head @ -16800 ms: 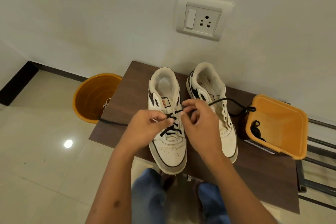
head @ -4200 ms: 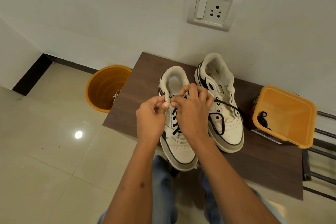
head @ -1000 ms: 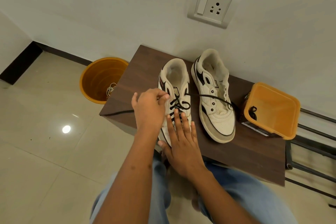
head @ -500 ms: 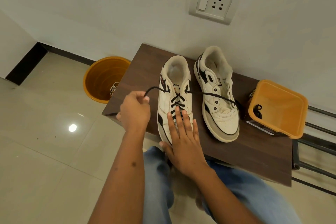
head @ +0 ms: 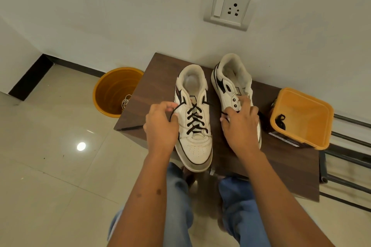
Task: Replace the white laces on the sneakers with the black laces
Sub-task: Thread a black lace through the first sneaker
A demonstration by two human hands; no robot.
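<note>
Two sneakers are sitting side by side on the brown table [head: 281, 168], toes toward me. My left hand [head: 160, 126] is pinching one end of the black lace [head: 195, 119] that's criss-crossed up the left sneaker [head: 195, 146], and the loose tail runs out to the table's left edge. My right hand [head: 240, 126] is curled over the right sneaker [head: 230, 84], gripping its side by the eyelets; the other lace end seems to run under those fingers, can't really tell. Another black lace [head: 281, 122] is lying in the orange tub [head: 313, 114] on the right, and white laces [head: 126, 102] are down in the orange bucket [head: 112, 90] on the floor.
</note>
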